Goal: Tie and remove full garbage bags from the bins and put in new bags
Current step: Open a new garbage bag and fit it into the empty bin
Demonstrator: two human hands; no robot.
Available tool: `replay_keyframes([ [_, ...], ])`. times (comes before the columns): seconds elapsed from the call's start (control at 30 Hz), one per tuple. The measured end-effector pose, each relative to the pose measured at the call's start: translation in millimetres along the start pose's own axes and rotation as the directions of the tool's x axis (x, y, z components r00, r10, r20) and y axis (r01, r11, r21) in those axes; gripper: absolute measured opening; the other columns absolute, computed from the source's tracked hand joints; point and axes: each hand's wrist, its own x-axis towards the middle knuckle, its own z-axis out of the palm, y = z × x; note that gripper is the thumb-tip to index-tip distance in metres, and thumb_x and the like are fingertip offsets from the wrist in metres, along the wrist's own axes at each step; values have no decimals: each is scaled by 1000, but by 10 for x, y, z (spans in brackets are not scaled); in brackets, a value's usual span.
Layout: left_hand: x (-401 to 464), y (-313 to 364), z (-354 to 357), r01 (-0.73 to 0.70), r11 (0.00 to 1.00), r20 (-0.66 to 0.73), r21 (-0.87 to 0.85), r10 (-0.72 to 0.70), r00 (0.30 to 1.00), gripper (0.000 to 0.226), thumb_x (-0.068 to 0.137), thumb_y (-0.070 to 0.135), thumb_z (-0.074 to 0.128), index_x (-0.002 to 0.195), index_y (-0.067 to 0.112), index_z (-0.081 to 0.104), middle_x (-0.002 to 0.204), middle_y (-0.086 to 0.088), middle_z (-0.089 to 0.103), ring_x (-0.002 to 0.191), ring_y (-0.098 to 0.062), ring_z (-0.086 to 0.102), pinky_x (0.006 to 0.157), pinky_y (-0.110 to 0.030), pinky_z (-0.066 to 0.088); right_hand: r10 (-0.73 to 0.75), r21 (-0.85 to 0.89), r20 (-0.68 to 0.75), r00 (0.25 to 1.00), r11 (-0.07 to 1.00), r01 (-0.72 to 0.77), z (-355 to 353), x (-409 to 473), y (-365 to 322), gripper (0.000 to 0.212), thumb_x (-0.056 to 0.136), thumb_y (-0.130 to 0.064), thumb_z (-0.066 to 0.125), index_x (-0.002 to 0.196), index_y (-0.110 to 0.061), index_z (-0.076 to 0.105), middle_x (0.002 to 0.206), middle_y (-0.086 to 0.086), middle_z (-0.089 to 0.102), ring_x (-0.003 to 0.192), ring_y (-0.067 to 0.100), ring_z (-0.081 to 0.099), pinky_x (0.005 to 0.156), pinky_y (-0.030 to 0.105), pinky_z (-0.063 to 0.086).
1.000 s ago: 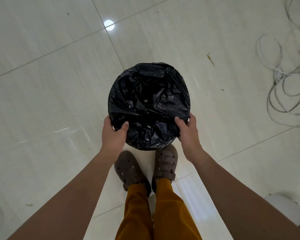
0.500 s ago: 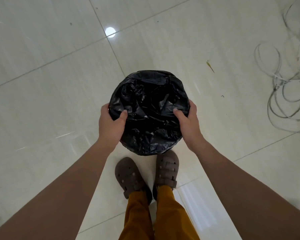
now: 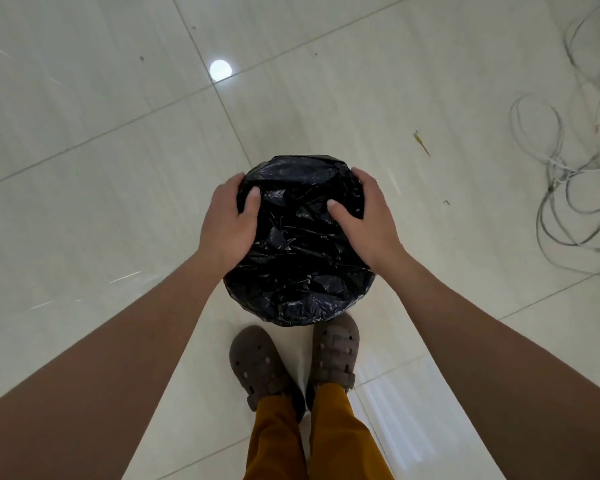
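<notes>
From the head camera, a round bin lined with a crinkled black plastic garbage bag [image 3: 300,258] stands upright on the pale glossy tiled floor [image 3: 101,188], just beyond the person's brown strapped sandals [image 3: 333,355]. Its opening faces straight up at the camera, so its long axis runs vertically and no side of the mouth leads; the bin's own wall is hidden under the film.

The left hand [image 3: 227,218] wraps the left rim, thumb pressed onto the plastic inside and fingers curled over the outer edge. The right hand [image 3: 368,213] mirrors it on the right rim, thumb inside, fingers clasping the far-right edge. Both are clamped on the bag at the rim.

The film looks thin, soft and slippery, probably light here, and likely to tear if stretched hard. The folded-over edge at the rim seems the best hold.

A loose tangle of grey cable [image 3: 568,174] lies well apart, far right.
</notes>
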Motion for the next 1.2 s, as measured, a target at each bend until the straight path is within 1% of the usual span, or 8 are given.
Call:
replay_keyframes([
  [0.17,163,-102,28,67,995,29,68,-69,997,40,104,42,26,95,14,54,83,6,55,87,-20,53,75,-29,34,153,29,56,987,987,-155,36,154,126,61,88,-60,51,141,-35,36,132,-3,55,119,18,53,101,36,42],
  [0.4,-34,-158,-72,262,959,-6,-107,-264,964,63,89,61,51,131,13,51,125,0,57,112,-16,55,97,-31,44,258,231,-69,964,944,-236,-15,-205,175,68,90,-55,57,147,-31,29,138,0,44,126,17,46,106,39,40],
  [0.57,-534,-392,-48,360,922,-28,-144,-367,930,22,90,32,65,107,21,56,88,18,56,86,-8,60,64,-13,41,379,282,-50,924,893,-351,118,-785,239,69,91,-44,61,146,-28,23,141,3,44,125,17,49,106,41,43],
  [0.73,-740,-503,41,574,720,105,-391,-585,804,13,99,16,45,107,19,55,107,-4,64,100,-26,63,85,-45,55,323,376,0,947,877,-299,169,-671,218,69,93,-25,62,147,-32,20,130,-1,51,109,8,57,85,18,47],
  [0.83,-822,-464,86,610,601,163,-516,-630,759,27,94,9,49,119,20,48,112,-1,60,98,-18,62,77,-38,56,325,448,-127,937,862,-238,103,-469,95,65,92,-21,60,146,-33,25,134,-2,46,118,10,52,92,24,46],
  [1.0,-811,-335,43,420,799,-130,-430,-515,847,67,89,12,59,146,20,26,134,-4,44,100,-9,56,78,-15,45,390,392,-265,882,879,-271,212,-671,-12,61,93,-24,58,145,-28,29,134,-2,45,123,14,47,94,26,46],
  [1.1,-701,-271,-39,353,827,-104,-437,-436,894,71,87,3,54,146,28,25,129,1,51,114,-16,55,100,-35,49,425,476,-130,896,819,-320,352,-842,1,63,94,-22,58,146,-31,23,120,-10,47,101,8,59,59,5,46],
  [1.2,-631,-299,-80,365,827,-28,-427,-415,909,78,82,-5,48,144,38,25,113,14,54,113,-21,56,98,-47,50,411,521,-68,909,792,-319,435,-806,7,65,94,-21,58,146,-34,21,110,-16,48,88,-2,62,58,3,45],
])
